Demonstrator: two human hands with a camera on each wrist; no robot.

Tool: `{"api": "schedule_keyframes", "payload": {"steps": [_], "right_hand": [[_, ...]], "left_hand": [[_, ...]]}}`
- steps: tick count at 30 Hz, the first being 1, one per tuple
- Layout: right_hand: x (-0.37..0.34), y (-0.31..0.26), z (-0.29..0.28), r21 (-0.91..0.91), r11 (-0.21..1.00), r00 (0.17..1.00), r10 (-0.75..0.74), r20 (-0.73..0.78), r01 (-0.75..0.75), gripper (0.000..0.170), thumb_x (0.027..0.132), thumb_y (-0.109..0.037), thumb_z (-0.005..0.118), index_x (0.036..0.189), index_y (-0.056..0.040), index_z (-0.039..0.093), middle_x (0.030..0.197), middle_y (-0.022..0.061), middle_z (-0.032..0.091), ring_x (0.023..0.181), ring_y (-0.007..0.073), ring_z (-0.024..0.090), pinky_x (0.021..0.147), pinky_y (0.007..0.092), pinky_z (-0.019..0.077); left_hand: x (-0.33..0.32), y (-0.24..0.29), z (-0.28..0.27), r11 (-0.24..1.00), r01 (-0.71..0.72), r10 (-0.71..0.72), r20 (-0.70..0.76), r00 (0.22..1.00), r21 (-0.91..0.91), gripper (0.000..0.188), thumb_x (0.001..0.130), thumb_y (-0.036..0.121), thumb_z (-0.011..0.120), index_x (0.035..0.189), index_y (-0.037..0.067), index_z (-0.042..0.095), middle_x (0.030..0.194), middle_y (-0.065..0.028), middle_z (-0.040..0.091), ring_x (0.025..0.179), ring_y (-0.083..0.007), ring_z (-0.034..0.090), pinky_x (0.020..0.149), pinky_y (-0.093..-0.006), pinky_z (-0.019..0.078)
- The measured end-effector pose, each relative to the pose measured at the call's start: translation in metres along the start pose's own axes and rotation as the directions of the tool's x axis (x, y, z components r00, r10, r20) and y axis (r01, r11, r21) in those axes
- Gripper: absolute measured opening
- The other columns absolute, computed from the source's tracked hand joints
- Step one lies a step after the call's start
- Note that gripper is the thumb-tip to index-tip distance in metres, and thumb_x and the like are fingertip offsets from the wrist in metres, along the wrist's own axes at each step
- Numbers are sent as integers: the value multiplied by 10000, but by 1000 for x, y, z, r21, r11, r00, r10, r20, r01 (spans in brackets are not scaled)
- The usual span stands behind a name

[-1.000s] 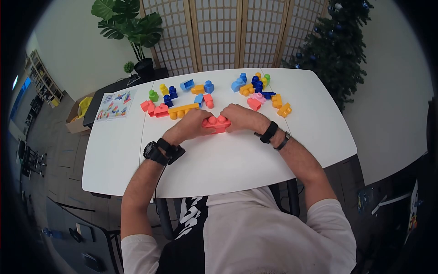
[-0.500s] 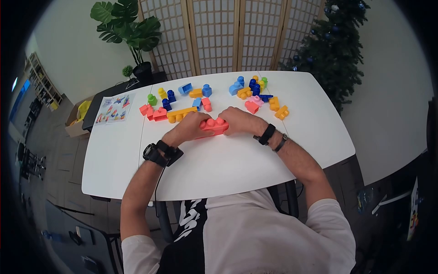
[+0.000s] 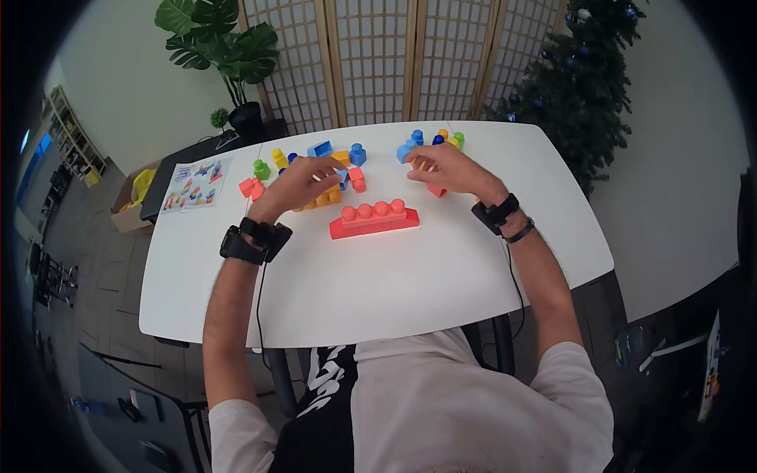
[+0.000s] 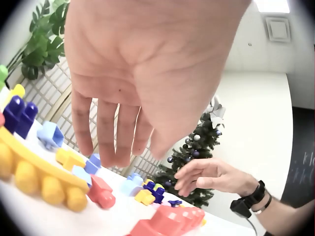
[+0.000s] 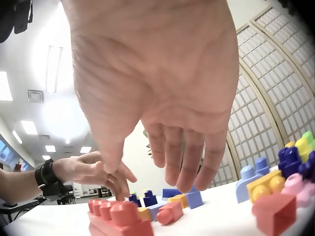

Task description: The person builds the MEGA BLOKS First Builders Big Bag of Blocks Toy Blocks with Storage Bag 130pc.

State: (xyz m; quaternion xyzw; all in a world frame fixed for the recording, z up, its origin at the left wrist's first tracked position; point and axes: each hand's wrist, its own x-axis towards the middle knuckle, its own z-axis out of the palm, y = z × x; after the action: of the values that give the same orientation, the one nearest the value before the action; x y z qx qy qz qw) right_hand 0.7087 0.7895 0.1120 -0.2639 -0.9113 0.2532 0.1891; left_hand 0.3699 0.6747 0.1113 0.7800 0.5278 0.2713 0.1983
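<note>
"How's the left hand (image 3: 296, 186)?"
"Fingers loosely extended, holding nothing, near the long yellow block (image 4: 27, 177)."
"And the red block assembly (image 3: 374, 224), between the hands?"
"On the white table (image 3: 378, 288), touching neither hand. It stands unaided, probably because its long base lies flat, studs up."
"The right hand (image 3: 452, 168)?"
"Fingers relaxed, thumb apart, gripping nothing, near a small red block (image 5: 275, 214). It hangs high enough, I'd judge, to clear that block."

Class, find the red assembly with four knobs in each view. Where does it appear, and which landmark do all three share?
Head: red assembly near the picture's centre.
Left wrist: red assembly at the bottom edge, just right of centre.
Right wrist: red assembly at the bottom, left of centre.
Shared landmark: lattice screen.
</note>
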Motion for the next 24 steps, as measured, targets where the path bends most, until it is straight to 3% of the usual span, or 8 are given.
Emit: {"api": "schedule_keyframes", "payload": {"steps": [2,4,7,19,24], "right_hand": [[-8,19,-6,-7,1000,1000,8,-23,-8,334,963,-254,791,1180,-10,721,1021,132,777,923,231,741,841,331,589],[-15,28,-9,-81,992,995,96,-38,-99,240,950,-163,776,1125,-3,743,1010,130,778,937,227,742,856,321,584],[-24,34,-11,-151,976,988,153,-28,-156,194,938,-102,757,1102,0,756,1006,129,780,931,226,739,856,321,582],[-26,27,-21,-123,980,987,152,-48,-157,197,923,-22,705,1111,16,751,998,131,772,913,218,725,839,328,573],[-25,24,-23,-142,968,978,207,-32,-209,211,925,-14,700,1126,25,749,994,133,770,912,214,722,841,327,574]], "left_hand": [[-4,-14,-5,994,-40,45,-50,998,105,217,998,106,720,1190,15,764,1021,-132,800,931,-251,777,827,-340,614],[-9,-24,-9,955,42,-59,48,997,294,125,966,46,739,1076,26,795,957,-106,802,878,-235,772,810,-317,615],[-19,-32,-5,917,60,-110,106,988,393,87,903,-4,767,976,27,803,927,-103,798,860,-239,765,782,-321,609],[-18,-41,0,891,154,-181,23,983,426,133,871,78,781,997,39,801,964,-121,796,932,-290,761,821,-380,603],[-6,-33,3,899,98,-128,43,991,428,157,881,73,773,1035,54,797,1003,-120,785,991,-303,747,864,-395,598]]}}
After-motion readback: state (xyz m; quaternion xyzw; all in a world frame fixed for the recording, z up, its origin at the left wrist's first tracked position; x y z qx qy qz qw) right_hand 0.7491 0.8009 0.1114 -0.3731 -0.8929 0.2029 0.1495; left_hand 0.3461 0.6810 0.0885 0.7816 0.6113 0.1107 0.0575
